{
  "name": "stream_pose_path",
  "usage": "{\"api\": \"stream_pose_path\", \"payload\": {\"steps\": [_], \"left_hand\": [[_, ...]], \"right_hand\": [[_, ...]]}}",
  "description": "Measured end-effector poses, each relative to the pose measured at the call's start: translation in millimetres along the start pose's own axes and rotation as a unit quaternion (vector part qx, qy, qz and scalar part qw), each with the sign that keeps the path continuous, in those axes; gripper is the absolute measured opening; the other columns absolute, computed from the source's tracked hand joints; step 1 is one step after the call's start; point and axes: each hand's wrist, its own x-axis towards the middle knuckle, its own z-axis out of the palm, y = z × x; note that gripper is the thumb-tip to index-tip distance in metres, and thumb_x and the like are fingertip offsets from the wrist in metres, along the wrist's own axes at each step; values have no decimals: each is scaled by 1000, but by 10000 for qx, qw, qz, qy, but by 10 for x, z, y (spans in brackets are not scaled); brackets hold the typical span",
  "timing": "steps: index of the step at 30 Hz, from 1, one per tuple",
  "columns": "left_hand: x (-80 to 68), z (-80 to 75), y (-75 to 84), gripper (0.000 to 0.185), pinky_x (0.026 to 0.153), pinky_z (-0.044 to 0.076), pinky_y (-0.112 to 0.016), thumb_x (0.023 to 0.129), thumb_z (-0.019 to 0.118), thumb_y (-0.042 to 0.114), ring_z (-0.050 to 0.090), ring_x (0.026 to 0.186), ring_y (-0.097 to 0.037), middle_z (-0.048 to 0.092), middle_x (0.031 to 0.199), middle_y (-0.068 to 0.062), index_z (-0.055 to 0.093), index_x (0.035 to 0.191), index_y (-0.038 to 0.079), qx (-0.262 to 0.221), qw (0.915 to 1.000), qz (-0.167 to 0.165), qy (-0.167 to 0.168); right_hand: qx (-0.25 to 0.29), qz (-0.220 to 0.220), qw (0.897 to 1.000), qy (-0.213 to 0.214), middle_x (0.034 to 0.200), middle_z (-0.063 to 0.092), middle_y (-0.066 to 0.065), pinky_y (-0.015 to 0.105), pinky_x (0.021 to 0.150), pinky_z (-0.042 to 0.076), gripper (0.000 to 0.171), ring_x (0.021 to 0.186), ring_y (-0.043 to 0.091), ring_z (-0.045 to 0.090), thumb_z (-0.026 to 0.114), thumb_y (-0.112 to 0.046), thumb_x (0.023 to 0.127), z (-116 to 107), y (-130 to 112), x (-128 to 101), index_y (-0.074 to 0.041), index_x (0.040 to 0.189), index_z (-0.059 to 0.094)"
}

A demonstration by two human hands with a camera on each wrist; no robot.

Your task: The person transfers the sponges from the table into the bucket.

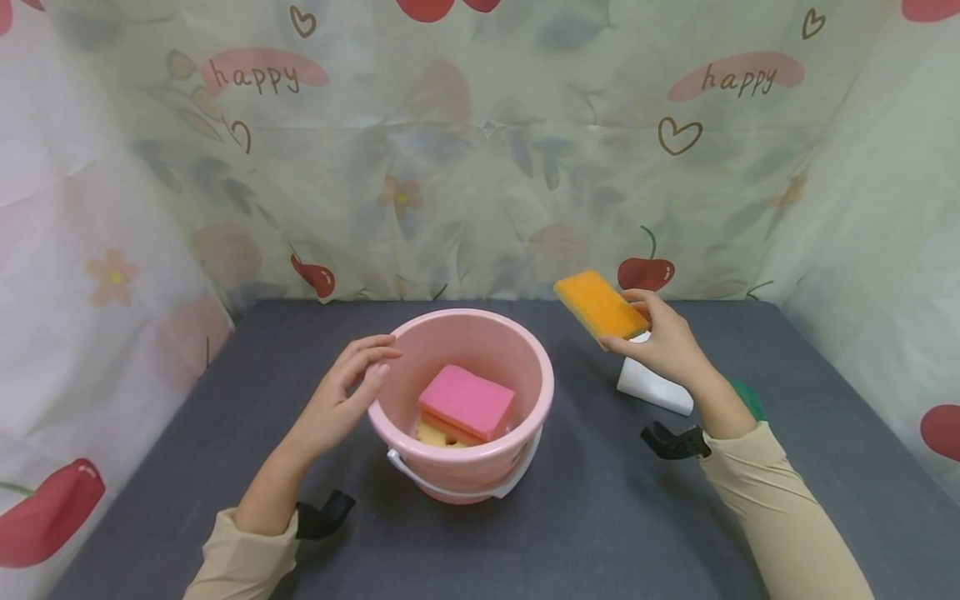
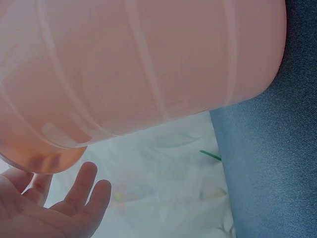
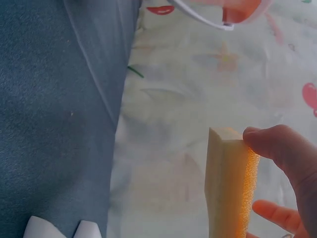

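Left hand (image 1: 347,392): raised above the table, fingers relaxed and slightly curved, gripping nothing, forearm in a beige sleeve angled inward. Right hand (image 1: 663,342): lifted, thumb and fingers pinching, wrist bent upward, beige-sleeved forearm extending from the lower right.

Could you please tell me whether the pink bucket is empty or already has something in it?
Not empty: the pink bucket holds a pink sponge lying on a yellow one.

A makeshift recording booth, not a lived-in room: a grey felt-covered bench (image 1: 585,533) boxed in on three sides by a printed cherry-and-heart cloth backdrop (image 1: 480,167) reading "happy".
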Motion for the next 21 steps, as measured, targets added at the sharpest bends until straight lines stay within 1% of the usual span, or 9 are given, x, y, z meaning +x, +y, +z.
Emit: {"api": "stream_pose_path", "payload": {"steps": [7,9,15,18,21], "left_hand": [[-1,-5,3,30,97,34,-15,96,49,18,39,128,-19,44,139,-6,57,122,4,-1,10000,-36,-2],[-1,-7,5,30,97,34,-15,96,49,18,39,128,-19,44,139,-6,57,122,5,0,10000,-43,-6],[-4,-10,4,30,97,35,-18,96,49,18,39,128,-19,43,139,-5,57,122,5,-4,10000,-66,-16],[-1,-9,-1,30,98,35,-20,96,49,18,38,129,-20,43,139,-5,57,122,5,10,10000,-71,-12],[3,-8,-7,30,98,34,-19,96,49,19,38,129,-20,43,139,-5,57,122,5,16,10000,-84,-16]], "right_hand": [[-10,-101,9999,41,135,46,25,42,79,45,76,113,38,50,71,-34,80,-21,-101,-23,-5,140,32],[-1,-157,9999,72,135,46,25,44,80,45,75,113,38,50,71,-33,80,-32,-127,-31,-5,139,33],[105,-440,9989,132,133,46,25,55,92,42,71,116,39,48,72,-27,80,-75,-199,-60,-4,137,35],[150,-533,9984,145,133,47,24,57,97,38,71,118,38,47,73,-26,80,-95,-234,-74,-4,136,35],[194,-578,9980,140,133,47,23,57,100,36,71,119,37,47,73,-26,80,-114,-266,-86,-5,136,35]]}}
